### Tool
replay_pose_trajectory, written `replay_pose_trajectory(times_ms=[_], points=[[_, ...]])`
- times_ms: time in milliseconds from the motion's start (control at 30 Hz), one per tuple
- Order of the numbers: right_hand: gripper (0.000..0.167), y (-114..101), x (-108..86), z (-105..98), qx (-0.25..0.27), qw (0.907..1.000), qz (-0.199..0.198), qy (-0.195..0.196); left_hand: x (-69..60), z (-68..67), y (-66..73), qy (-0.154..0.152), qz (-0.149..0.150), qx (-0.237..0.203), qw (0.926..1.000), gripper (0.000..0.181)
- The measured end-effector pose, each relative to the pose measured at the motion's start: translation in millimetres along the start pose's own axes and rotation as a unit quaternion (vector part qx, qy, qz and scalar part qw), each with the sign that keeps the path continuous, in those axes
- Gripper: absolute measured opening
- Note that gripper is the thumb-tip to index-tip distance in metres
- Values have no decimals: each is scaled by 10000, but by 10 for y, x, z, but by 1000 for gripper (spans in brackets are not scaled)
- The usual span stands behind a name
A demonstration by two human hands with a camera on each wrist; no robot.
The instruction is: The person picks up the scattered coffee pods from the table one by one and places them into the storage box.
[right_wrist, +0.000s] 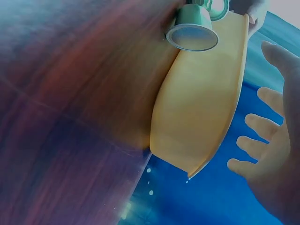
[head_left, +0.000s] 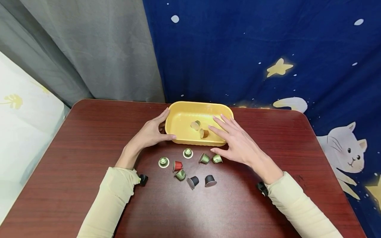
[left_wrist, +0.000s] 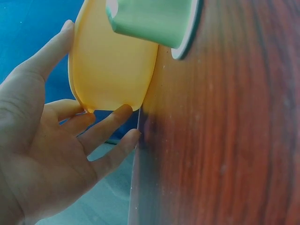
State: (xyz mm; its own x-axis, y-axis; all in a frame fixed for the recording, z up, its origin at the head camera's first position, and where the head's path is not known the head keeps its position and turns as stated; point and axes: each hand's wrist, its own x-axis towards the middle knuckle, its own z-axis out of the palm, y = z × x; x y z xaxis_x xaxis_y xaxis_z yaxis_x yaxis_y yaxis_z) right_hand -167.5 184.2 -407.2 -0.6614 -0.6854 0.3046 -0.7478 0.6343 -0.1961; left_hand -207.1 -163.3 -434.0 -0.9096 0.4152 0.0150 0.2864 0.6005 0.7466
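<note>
A yellow container (head_left: 190,140) lies near the table's far edge, holding a pale capsule (head_left: 195,125) and an orange-brown capsule (head_left: 204,133). Around its left end my left hand (head_left: 148,133) has a grip, thumb on the front rim and fingers at the end; the left wrist view also shows this hand (left_wrist: 51,150) at the container (left_wrist: 112,70). My right hand (head_left: 240,143) is over the container's right end, fingers spread and holding nothing. In the right wrist view a gap separates that hand (right_wrist: 274,145) from the container (right_wrist: 201,93).
Several capsules lie in front of the container: green ones (head_left: 163,161), a red one (head_left: 177,166) and two black ones (head_left: 210,180). The brown table (head_left: 89,138) meets a grey curtain (head_left: 119,49) and a blue curtain (head_left: 220,49) behind.
</note>
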Motion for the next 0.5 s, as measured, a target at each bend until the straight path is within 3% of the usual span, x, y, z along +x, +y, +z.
replay_pose_trajectory(times_ms=[500], points=[[69,-106,-205,-2,129,9998,118,-72,-17,11,-26,135,-6,37,9999,110]])
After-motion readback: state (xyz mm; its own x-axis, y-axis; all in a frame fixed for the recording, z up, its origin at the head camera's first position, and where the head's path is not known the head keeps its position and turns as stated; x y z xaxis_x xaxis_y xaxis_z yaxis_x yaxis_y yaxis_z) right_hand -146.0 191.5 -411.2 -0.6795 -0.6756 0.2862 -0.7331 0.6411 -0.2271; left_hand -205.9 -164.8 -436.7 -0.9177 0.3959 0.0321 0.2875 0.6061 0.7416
